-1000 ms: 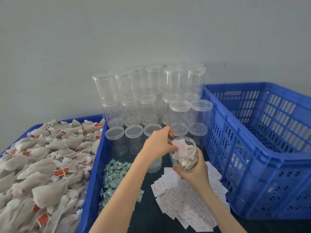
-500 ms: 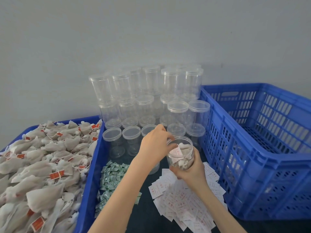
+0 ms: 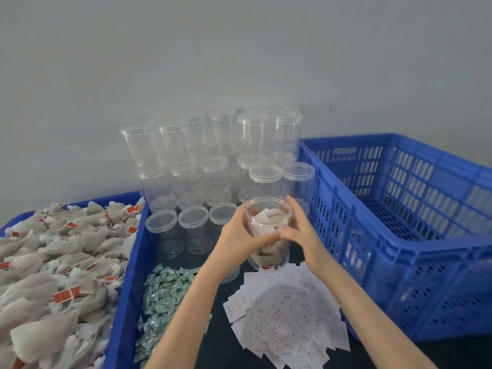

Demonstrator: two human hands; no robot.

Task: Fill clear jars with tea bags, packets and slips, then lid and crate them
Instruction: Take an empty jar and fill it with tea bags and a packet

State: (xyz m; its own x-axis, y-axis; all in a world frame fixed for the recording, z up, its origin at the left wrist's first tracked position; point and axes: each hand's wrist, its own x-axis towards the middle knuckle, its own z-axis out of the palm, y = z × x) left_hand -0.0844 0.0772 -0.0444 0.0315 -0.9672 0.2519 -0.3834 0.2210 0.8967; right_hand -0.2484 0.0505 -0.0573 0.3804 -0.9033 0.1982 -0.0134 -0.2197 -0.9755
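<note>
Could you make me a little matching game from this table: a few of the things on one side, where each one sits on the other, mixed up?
Things:
1. tea bags
2. green packets
3. paper slips
4. open jar

Places:
A. held between both hands
B. heaped in the blue bin on the left
C. spread on the dark table near the big blue crate
D. piled on the dark table beside the bin

Pairs: 1-B, 2-D, 3-C, 4-A
</note>
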